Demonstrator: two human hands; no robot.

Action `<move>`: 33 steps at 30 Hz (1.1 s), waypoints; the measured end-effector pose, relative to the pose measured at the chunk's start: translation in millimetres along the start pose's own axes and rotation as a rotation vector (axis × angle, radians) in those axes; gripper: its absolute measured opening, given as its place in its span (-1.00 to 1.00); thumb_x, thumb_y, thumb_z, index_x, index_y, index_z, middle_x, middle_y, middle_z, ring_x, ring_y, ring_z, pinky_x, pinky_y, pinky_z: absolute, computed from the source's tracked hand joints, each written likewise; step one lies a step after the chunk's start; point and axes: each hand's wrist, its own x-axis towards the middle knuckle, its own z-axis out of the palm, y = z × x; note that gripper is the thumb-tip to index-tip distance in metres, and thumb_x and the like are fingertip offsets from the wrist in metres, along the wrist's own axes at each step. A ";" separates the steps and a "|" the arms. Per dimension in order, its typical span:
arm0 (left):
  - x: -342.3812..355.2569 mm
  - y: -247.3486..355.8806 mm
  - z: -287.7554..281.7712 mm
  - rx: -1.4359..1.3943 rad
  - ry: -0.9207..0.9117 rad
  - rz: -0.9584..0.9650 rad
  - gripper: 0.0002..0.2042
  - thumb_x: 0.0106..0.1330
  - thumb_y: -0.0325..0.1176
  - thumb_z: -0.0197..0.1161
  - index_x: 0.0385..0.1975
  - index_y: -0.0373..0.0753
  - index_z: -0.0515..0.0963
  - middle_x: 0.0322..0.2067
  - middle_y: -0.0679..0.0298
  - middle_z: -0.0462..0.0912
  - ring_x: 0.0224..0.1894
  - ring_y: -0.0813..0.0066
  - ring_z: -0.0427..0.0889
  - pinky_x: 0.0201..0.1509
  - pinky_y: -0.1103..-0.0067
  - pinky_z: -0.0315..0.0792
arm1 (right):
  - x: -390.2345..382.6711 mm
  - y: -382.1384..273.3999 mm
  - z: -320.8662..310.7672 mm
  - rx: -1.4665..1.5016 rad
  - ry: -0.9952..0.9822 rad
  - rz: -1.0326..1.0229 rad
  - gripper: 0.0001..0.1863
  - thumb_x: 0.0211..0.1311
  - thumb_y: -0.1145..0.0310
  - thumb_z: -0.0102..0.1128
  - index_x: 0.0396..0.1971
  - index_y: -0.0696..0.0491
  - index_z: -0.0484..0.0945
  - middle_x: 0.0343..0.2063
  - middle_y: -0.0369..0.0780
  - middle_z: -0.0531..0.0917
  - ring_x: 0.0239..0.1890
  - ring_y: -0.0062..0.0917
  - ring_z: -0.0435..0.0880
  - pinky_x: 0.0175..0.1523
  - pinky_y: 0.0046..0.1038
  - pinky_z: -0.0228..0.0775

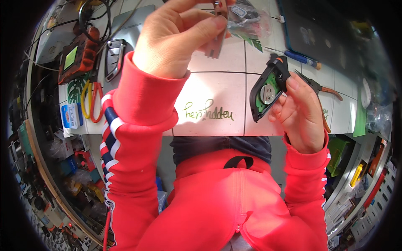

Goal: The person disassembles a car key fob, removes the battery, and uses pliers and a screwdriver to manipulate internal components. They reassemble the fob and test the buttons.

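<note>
My left hand (169,44), at the top centre, is closed on a flat metal piece (214,49) between thumb and fingers; its upper part runs out of view. At the right, my right hand (305,113) grips a black key fob casing (257,108), tilted upright, with a green circuit board (272,81) and a silver coin cell (266,95) showing inside. Behind that hand lie pliers or cutters (328,90) with orange-brown handles. A clear bag (255,29) with a small fob inside is beyond my left hand.
On the white tiled bench (213,88) are an orange device (75,58), black cables, another key fob (114,58), scissor-like handles (94,100), a blue box (72,115), a screwdriver (301,59) and a large dark mat (322,29). Crowded shelves flank my body.
</note>
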 end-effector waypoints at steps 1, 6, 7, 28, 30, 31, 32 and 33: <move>-2.1 -0.4 0.0 -0.065 0.011 -0.018 -0.83 0.16 -0.56 0.11 -0.24 -0.35 0.41 -0.50 0.20 0.53 -0.55 0.58 0.45 -0.48 0.70 0.35 | 0.4 0.8 1.6 0.003 -0.011 0.008 -0.78 0.10 0.37 0.11 -0.28 0.14 0.43 -0.53 -0.28 0.51 -0.56 -0.59 0.51 -0.48 -0.53 0.42; -15.5 -0.6 3.0 -0.047 0.109 0.016 -0.81 0.13 -0.54 0.15 -0.24 -0.30 0.42 -0.42 0.12 0.56 -0.52 0.56 0.47 -0.46 0.69 0.38 | 1.2 1.8 5.6 0.020 -0.095 0.082 -0.77 0.13 0.29 0.08 -0.29 0.12 0.42 -0.48 -0.28 0.52 -0.52 -0.61 0.48 -0.41 -0.54 0.38; -21.0 -0.1 5.6 -0.138 0.095 0.042 -0.80 0.09 -0.54 0.17 -0.26 -0.29 0.42 -0.40 0.10 0.55 -0.50 0.50 0.50 -0.44 0.67 0.41 | 1.0 2.2 5.8 0.037 -0.106 0.096 -0.76 0.13 0.27 0.08 -0.29 0.12 0.42 -0.47 -0.28 0.53 -0.51 -0.62 0.48 -0.40 -0.54 0.38; -72.8 -28.7 55.8 -0.372 0.286 -0.113 -0.67 0.26 -0.43 0.04 0.01 -0.38 0.32 -0.01 0.07 0.42 0.01 0.37 0.47 -0.13 0.70 0.43 | -0.3 10.4 6.1 -0.027 -0.010 -0.092 -0.76 0.10 0.35 0.11 -0.27 0.15 0.44 -0.46 -0.25 0.55 -0.52 -0.57 0.51 -0.42 -0.50 0.44; -75.2 -28.3 55.2 -0.363 0.258 -0.125 -0.66 0.25 -0.42 0.06 0.01 -0.38 0.33 -0.01 0.07 0.43 -0.01 0.40 0.47 -0.15 0.71 0.42 | -0.5 10.7 7.2 -0.048 0.012 -0.123 -0.75 0.09 0.37 0.11 -0.25 0.16 0.44 -0.45 -0.24 0.56 -0.52 -0.57 0.52 -0.42 -0.49 0.45; -76.7 -28.3 55.5 -0.358 0.243 -0.131 -0.66 0.24 -0.42 0.06 0.00 -0.38 0.33 -0.01 0.07 0.43 -0.01 0.42 0.48 -0.16 0.72 0.42 | -0.5 10.7 7.7 -0.050 0.008 -0.128 -0.75 0.09 0.38 0.11 -0.24 0.16 0.44 -0.45 -0.24 0.56 -0.51 -0.57 0.52 -0.42 -0.49 0.45; -78.3 -28.7 56.6 -0.329 0.266 -0.122 -0.67 0.23 -0.43 0.08 -0.02 -0.38 0.36 -0.02 0.06 0.44 -0.04 0.43 0.49 -0.18 0.72 0.41 | -0.3 11.1 7.9 -0.059 0.011 -0.134 -0.75 0.09 0.39 0.11 -0.23 0.17 0.44 -0.44 -0.23 0.56 -0.51 -0.57 0.52 -0.42 -0.48 0.46; -79.3 -29.4 57.0 -0.294 0.272 -0.098 -0.67 0.22 -0.44 0.09 -0.02 -0.39 0.36 -0.02 0.05 0.44 -0.06 0.42 0.50 -0.19 0.72 0.41 | -1.2 11.7 8.3 -0.051 0.002 -0.133 -0.74 0.09 0.39 0.10 -0.22 0.17 0.43 -0.43 -0.23 0.56 -0.50 -0.56 0.52 -0.42 -0.48 0.46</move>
